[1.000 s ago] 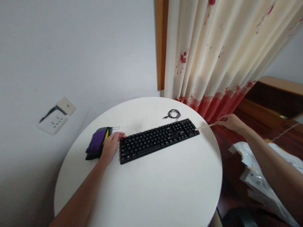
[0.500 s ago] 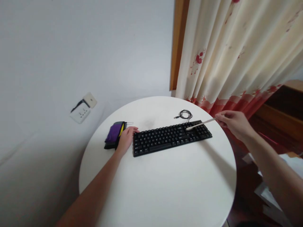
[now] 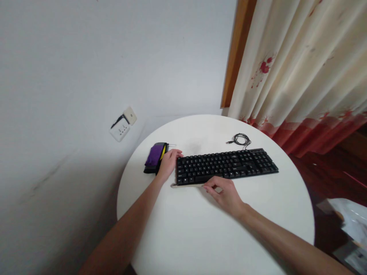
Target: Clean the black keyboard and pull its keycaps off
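Observation:
A black keyboard [image 3: 212, 166] lies on the white round table. My left hand [image 3: 169, 162] rests at its upper left corner, fingers stretched out and touching the edge. Between the thumb and fingers of my right hand [image 3: 222, 191] is a long, thin, pale stick [image 3: 187, 186] with a slightly wider tip. It lies along the keyboard's front edge at the left, its tip near the front left corner. What the tip is made of is too small to tell. Part of the front key row is hidden behind my right hand.
Left of my left hand sits a black pouch with a purple cloth [image 3: 155, 154] and a yellow strip. A coiled USB cable [image 3: 241, 139] lies behind the keyboard. Close behind the table [image 3: 183, 236] are a wall socket [image 3: 120, 129] and a curtain [image 3: 275, 99].
My right hand has carried the pale stick from above the keyboard's right part to its front left edge. My left hand stays at the corner. The view has shifted left.

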`<state>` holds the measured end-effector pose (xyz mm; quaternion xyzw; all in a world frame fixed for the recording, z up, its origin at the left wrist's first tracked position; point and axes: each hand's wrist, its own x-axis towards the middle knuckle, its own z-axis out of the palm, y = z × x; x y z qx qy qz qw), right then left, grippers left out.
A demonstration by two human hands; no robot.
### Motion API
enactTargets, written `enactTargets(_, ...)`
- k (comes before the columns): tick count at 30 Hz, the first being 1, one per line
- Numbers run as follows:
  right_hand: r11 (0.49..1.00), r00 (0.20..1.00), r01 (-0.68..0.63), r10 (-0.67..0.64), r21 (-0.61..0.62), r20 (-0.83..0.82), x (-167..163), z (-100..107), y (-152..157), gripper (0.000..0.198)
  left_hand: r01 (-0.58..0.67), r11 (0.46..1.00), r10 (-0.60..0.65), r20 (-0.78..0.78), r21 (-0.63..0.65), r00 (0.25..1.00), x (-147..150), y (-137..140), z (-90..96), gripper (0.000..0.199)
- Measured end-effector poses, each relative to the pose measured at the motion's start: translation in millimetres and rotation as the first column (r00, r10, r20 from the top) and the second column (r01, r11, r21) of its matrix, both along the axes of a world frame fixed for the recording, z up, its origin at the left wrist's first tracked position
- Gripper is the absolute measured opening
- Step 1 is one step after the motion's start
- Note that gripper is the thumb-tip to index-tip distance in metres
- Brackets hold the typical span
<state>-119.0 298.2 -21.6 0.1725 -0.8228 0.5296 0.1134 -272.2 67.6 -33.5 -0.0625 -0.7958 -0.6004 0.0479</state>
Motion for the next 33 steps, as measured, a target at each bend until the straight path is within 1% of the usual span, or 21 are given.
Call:
enactTargets(4, 0.993, 1.000, 0.024, -0.022, 0.114, -0.020, 4.3, -11.5, 0.2, 0.027, 0.006, 1.000, -0.006, 0.010, 0.005, 1.000, 1.5, 0.6, 2.3, 0.040)
enactTargets(8, 0.976, 0.998, 0.067, -0.069, 0.210, 0.006, 9.2, -16.7, 10.3, 0.026, 0.011, 1.000, -0.012, 0.019, 0.012, 1.000, 2.1, 0.8, 2.7, 0.039)
enactTargets(14, 0.942, 0.987, 0.139, -0.158, 0.307, 0.039, 15.2, -18.5, 47.4, 0.028, 0.007, 1.000, -0.007, 0.021, 0.015, 1.000, 3.6, 1.5, 4.6, 0.038)
enactTargets(16, 0.930, 0.981, 0.167, -0.191, 0.326, 0.041, 17.3, -18.4, 59.1, 0.028, 0.010, 1.000, -0.010, 0.019, 0.011, 1.000, 4.5, 1.8, 5.4, 0.039)
enactTargets(18, 0.926, 0.977, 0.185, -0.209, 0.331, 0.039, 18.8, -18.2, 64.1, 0.028, 0.015, 1.000, -0.015, 0.021, 0.008, 1.000, 4.9, 1.7, 5.5, 0.039)
enactTargets(21, 0.931, 0.984, 0.164, -0.176, 0.327, 0.007, 17.3, -17.1, 55.9, 0.026, 0.015, 1.000, -0.015, 0.024, -0.001, 1.000, 3.7, 0.7, 4.0, 0.039)
enactTargets(25, 0.924, 0.986, 0.140, -0.097, 0.355, -0.136, 6.9, -13.9, 30.2, 0.026, 0.011, 1.000, -0.011, 0.012, -0.029, 1.000, 0.2, -1.0, -0.4, 0.038)
enactTargets(28, 0.912, 0.978, 0.131, -0.056, 0.389, -0.199, -0.1, -10.9, 20.9, 0.025, 0.014, 0.999, -0.014, -0.002, -0.052, 1.000, -1.4, -1.5, -3.2, 0.037)
enactTargets(30, 0.904, 0.977, 0.138, -0.056, 0.406, -0.208, -1.3, -9.2, 25.9, 0.024, 0.016, 0.998, -0.017, -0.013, -0.063, 1.000, -1.5, -1.4, -3.8, 0.037)
enactTargets(33, 0.892, 0.980, 0.158, -0.091, 0.422, -0.175, 2.8, -8.9, 51.1, 0.023, 0.010, 0.997, -0.011, -0.016, -0.075, 1.000, -0.9, -1.0, -2.6, 0.037)
